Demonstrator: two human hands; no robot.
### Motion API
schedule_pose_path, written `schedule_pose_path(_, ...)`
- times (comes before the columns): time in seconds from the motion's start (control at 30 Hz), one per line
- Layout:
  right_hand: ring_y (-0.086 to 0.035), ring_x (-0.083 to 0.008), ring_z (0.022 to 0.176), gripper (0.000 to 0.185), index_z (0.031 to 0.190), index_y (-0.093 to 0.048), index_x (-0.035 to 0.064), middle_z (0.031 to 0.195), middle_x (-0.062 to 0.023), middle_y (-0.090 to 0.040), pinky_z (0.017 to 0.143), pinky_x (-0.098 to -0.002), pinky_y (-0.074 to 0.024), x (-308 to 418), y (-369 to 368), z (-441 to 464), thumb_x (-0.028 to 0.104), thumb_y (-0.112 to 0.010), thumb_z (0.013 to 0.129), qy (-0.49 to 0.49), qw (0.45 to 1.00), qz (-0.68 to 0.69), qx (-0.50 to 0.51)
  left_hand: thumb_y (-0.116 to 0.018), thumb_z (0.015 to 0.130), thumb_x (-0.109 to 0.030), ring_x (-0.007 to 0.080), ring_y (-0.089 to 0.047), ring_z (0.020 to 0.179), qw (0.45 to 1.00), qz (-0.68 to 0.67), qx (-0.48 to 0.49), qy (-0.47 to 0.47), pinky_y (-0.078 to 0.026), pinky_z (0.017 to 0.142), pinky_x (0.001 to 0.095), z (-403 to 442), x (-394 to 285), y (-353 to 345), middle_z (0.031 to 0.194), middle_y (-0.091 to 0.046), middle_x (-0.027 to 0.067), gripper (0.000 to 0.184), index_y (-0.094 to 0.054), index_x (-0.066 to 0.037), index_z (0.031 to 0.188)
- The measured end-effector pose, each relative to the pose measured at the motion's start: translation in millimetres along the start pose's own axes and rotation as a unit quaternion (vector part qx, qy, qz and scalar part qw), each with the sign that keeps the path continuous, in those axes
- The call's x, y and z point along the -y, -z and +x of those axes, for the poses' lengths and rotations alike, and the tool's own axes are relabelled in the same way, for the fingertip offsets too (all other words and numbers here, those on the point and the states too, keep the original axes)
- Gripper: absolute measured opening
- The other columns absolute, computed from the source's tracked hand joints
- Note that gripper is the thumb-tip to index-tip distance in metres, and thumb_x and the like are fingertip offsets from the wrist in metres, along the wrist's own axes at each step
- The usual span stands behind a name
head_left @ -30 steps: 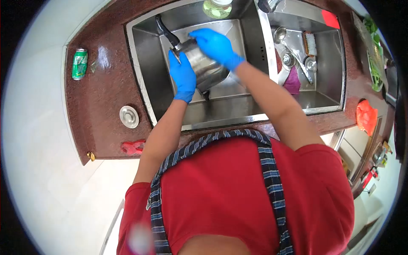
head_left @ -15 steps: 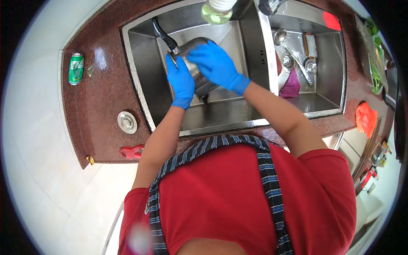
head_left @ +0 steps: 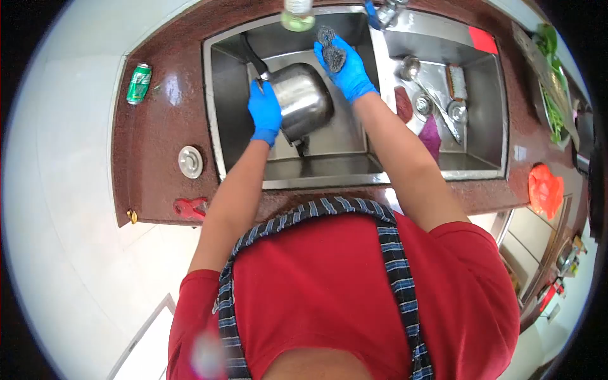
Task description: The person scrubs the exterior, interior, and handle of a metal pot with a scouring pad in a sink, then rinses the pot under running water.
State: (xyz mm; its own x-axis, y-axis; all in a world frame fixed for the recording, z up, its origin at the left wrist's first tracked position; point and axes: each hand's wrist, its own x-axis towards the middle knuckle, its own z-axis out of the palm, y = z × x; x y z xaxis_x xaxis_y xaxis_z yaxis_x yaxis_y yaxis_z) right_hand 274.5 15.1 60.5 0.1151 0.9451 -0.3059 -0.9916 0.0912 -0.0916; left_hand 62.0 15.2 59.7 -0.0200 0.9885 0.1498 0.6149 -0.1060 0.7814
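Note:
A stainless steel pot (head_left: 303,98) with black handles lies tilted on its side in the left basin of the sink (head_left: 345,142), its rounded metal side showing. My left hand (head_left: 265,114), in a blue glove, is closed on the pot's rim near its long black handle (head_left: 253,57). Raised near the basin's back right, my gloved right hand (head_left: 350,71) grips a dark steel wool scrubber (head_left: 333,56), apart from the pot. The pot's inside is hidden from me.
A bottle of green liquid (head_left: 297,16) stands behind the basin, left of the faucet (head_left: 387,12). The right basin holds a ladle (head_left: 410,66), a brush (head_left: 456,82) and a purple cloth (head_left: 430,138). On the left counter are a green can (head_left: 139,83) and a metal drain plug (head_left: 190,162).
My right hand has left the pot and moved up and right, with steel wool now visible in it. The pot's side is uncovered, while my left hand keeps hold of its rim.

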Motion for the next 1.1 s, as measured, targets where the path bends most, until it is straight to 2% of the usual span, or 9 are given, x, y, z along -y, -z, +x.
schedule_pose_path(0.33, -0.056, -0.0304, 0.101, 0.033, 0.113, -0.056, 0.0020, 0.108, -0.0143, -0.061, 0.089, -0.0455, -0.0470, 28, -13, -86, 0.017, -0.037, 0.091, -0.034, 0.954, 0.294, 0.049, -0.044, 0.090, -0.029, 0.0454, -0.057, 0.085, 0.996, 0.087, 0.019, 0.032, -0.043, 0.072, 0.0499, 0, -18, 8, 0.090, -0.060, 0.0275, 0.035, -0.055, 0.002, 0.103)
schedule_pose_path(0.43, -0.054, -0.0273, 0.105, 0.034, 0.115, -0.055, 0.0038, 0.111, -0.0118, -0.060, 0.091, -0.0464, -0.0446, 31, -3, -88, 0.020, -0.037, 0.091, -0.208, 0.733, 0.636, 0.124, -0.043, 0.091, -0.030, 0.0450, -0.058, 0.085, 0.995, 0.082, 0.037, 0.043, -0.045, 0.072, 0.0509, 1, -16, 7, 0.091, -0.061, 0.0280, 0.034, -0.052, 0.000, 0.106)
schedule_pose_path(0.5, -0.052, -0.0246, 0.109, 0.036, 0.117, -0.054, 0.0041, 0.115, -0.0096, -0.059, 0.093, -0.0461, -0.0424, 27, -29, -108, 0.022, -0.037, 0.091, 0.011, 0.925, 0.357, 0.129, -0.043, 0.091, -0.030, 0.0447, -0.059, 0.081, 0.997, 0.065, 0.034, 0.041, -0.045, 0.069, 0.0511, 2, -15, 7, 0.087, -0.061, 0.0273, 0.033, -0.052, 0.000, 0.104)
schedule_pose_path(0.6, -0.052, -0.0238, 0.110, 0.036, 0.117, -0.053, 0.0037, 0.116, -0.0093, -0.059, 0.093, -0.0443, -0.0430, 31, -31, -110, 0.023, -0.037, 0.091, 0.077, 0.950, 0.281, 0.114, -0.044, 0.090, -0.031, 0.0444, -0.059, 0.079, 0.996, 0.071, 0.018, 0.046, -0.045, 0.068, 0.0519, 4, -7, -1, 0.084, -0.062, 0.0263, 0.033, -0.051, -0.001, 0.101)
schedule_pose_path(0.63, -0.053, -0.0243, 0.109, 0.034, 0.113, -0.056, 0.0038, 0.114, -0.0099, -0.060, 0.091, -0.0447, -0.0442, 31, -38, -123, 0.023, -0.040, 0.090, -0.120, 0.770, 0.593, 0.204, -0.044, 0.090, -0.031, 0.0441, -0.060, 0.079, 0.997, 0.045, 0.030, 0.048, -0.045, 0.068, 0.0525, 2, -12, 3, 0.084, -0.062, 0.0260, 0.032, -0.050, -0.002, 0.101)
schedule_pose_path(0.73, -0.060, -0.0253, 0.096, 0.030, 0.106, -0.058, 0.0021, 0.103, -0.0105, -0.063, 0.086, -0.0429, -0.0460, 25, -66, -157, 0.020, -0.042, 0.088, 0.140, 0.945, 0.297, 0.013, -0.043, 0.090, -0.032, 0.0442, -0.060, 0.078, 0.995, 0.038, 0.039, 0.082, -0.045, 0.067, 0.0527, 0, -22, 8, 0.084, -0.062, 0.0262, 0.031, -0.049, -0.003, 0.101)
schedule_pose_path(0.93, -0.058, -0.0226, 0.100, 0.033, 0.116, -0.054, 0.0020, 0.111, -0.0111, -0.060, 0.088, -0.0355, -0.0458, -24, -17, -302, 0.021, -0.043, 0.091, 0.289, 0.955, -0.019, -0.064, -0.043, 0.090, -0.031, 0.0446, -0.060, 0.078, 0.993, 0.010, 0.057, 0.099, -0.046, 0.067, 0.0524, -1, -22, 5, 0.085, -0.062, 0.0269, 0.032, -0.045, -0.002, 0.102)
schedule_pose_path(1.0, -0.056, -0.0224, 0.100, 0.034, 0.119, -0.054, 0.0053, 0.116, -0.0092, -0.058, 0.087, -0.0338, -0.0467, -30, 21, -341, 0.023, -0.045, 0.091, 0.397, 0.718, -0.505, -0.269, -0.044, 0.089, -0.030, 0.0447, -0.060, 0.077, 0.994, -0.009, 0.041, 0.104, -0.046, 0.066, 0.0516, -1, -21, 5, 0.083, -0.062, 0.0269, 0.032, -0.044, -0.002, 0.103)
schedule_pose_path(1.1, -0.056, -0.0204, 0.100, 0.036, 0.124, -0.050, 0.0044, 0.117, -0.0082, -0.056, 0.088, -0.0348, -0.0457, -39, -12, -357, 0.020, -0.045, 0.092, 0.443, 0.815, -0.195, -0.320, -0.045, 0.089, -0.030, 0.0445, -0.060, 0.076, 0.992, -0.018, 0.049, 0.112, -0.046, 0.065, 0.0514, -1, -20, 5, 0.083, -0.062, 0.0264, 0.032, -0.043, -0.002, 0.104)
